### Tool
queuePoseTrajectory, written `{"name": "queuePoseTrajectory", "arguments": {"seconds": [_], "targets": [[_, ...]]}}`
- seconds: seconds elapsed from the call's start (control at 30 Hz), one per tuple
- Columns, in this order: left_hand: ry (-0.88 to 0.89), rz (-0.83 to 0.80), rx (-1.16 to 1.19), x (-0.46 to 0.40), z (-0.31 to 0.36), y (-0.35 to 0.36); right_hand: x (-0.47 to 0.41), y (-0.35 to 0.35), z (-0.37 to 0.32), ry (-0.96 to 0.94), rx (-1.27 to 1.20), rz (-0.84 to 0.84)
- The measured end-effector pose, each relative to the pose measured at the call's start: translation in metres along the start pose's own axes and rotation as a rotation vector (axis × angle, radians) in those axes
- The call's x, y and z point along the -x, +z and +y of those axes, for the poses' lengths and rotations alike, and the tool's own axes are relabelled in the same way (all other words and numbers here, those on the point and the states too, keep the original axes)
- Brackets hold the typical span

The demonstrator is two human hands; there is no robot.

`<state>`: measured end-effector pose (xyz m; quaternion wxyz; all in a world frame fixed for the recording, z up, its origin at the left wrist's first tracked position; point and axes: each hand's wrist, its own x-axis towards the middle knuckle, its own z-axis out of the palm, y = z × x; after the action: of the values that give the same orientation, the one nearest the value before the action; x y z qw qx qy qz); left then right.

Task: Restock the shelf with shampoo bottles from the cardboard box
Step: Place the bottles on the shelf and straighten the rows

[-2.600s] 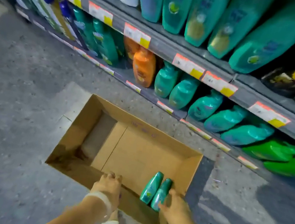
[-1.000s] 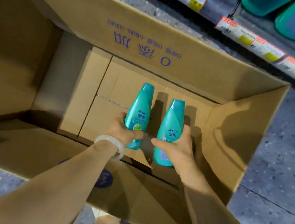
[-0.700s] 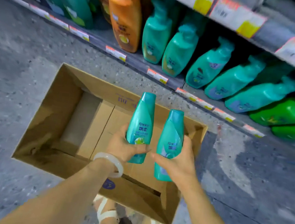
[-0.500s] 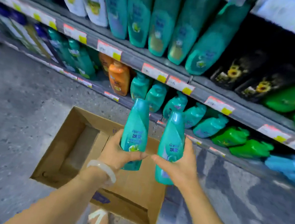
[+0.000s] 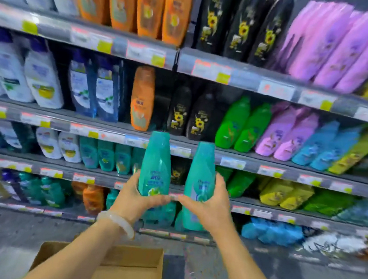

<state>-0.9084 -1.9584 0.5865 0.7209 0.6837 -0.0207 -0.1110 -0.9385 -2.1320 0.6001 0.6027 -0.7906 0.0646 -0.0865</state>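
Holding two teal shampoo bottles upright before the shelving, head view, one item per hand. We list: left hand, fingers curled round the lower body of the left bottle; right hand, clamped likewise on the lower body of the right bottle. Both bottles stand cap-up, long axes near vertical, side by side and just apart, each rising above its grip. A pale bangle sits on the left wrist.

Cardboard box: on the floor below our forearms, open; its contents are hidden from here.

Shelf stock: matching teal bottles stand on the shelf behind and left of the left bottle, in the row beside the white ones. We judge that row the likely destination; it lies forward and slightly left of both grips, so the left hand is nearer. Picture blurred; labels unreadable.
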Motion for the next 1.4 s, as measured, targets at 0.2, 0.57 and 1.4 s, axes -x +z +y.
{"name": "queuePoseTrajectory", "arguments": {"seconds": [0.2, 0.57, 1.4], "targets": [[0.126, -0.196, -0.041, 0.029, 0.079, 0.04, 0.04, -0.053, -0.065, -0.051, 0.03, 0.213], [0.252, -0.429, -0.087, 0.08, 0.141, 0.17, 0.109, -0.182, -0.108, -0.123, 0.041, 0.417], [0.249, -0.747, -0.081, 0.129, 0.135, 0.615, 0.199, -0.599, -0.033, -0.044, 0.086, 0.724]]}}
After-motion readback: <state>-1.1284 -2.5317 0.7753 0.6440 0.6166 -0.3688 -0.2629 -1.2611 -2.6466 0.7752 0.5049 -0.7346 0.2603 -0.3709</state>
